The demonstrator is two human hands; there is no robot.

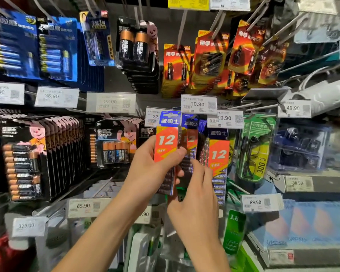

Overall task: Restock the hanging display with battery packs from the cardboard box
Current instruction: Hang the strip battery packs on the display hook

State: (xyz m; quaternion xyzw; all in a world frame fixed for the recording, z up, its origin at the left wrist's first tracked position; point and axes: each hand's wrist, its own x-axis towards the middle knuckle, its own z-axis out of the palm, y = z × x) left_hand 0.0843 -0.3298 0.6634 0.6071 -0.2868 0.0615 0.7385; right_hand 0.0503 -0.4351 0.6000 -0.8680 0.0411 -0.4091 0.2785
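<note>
On the far left hang rows of black card battery packs with a pink bunny (26, 154). Blue card battery packs (14, 48) hang above them. White price tags (56, 96) sit between the two rows.

In the middle, the person's left hand (145, 167) comes up from below. Its fingers and thumb are curled round a blue and orange battery pack with a big white 12 (166, 142). The hand holds this pack upright by its lower half, in front of the hanging display. Just beside it, a second pack of the same kind (191, 138) hangs a little behind.

The right hand (196, 203) reaches up to the dark lower part of that second pack. Its fingers point up and are nearly straight, and the tips touch the pack. It is hard to tell if they pinch it.

To the right, a third pack with a 12 (218, 156) hangs apart from both hands. Higher up hang red and orange battery packs (210, 55). Further right is a green plastic pack with black glasses inside (251, 154).
</note>
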